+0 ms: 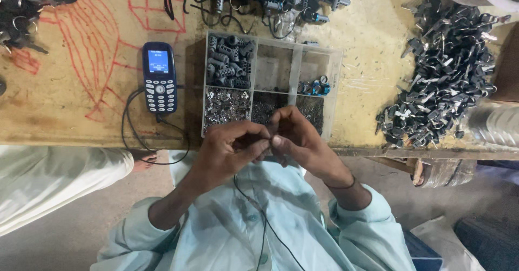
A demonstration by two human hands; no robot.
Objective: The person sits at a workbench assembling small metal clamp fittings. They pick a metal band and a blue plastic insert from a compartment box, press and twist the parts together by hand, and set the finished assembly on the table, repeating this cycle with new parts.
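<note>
Both hands meet at the tabletop (65,114) edge: the left hand (224,152) and right hand (297,138) pinch one small dark part (263,141) together, just below the tray (335,87), whose sorted compartments sit within easy reach.

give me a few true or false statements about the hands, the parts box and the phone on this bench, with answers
1. Both hands, the left hand and the right hand, meet at the near edge of the parts box. True.
2. The phone lies to the right of the box. False: it lies to its left, with a black cable running from its lower end.
3. Every compartment of the box is full. False: the upper middle one looks nearly empty.
4. A heap of dark keys lies on the bench to the right of the box. True.
5. The hands hold a large tool. False: whatever they pinch is small and mostly hidden by the fingers.
</note>
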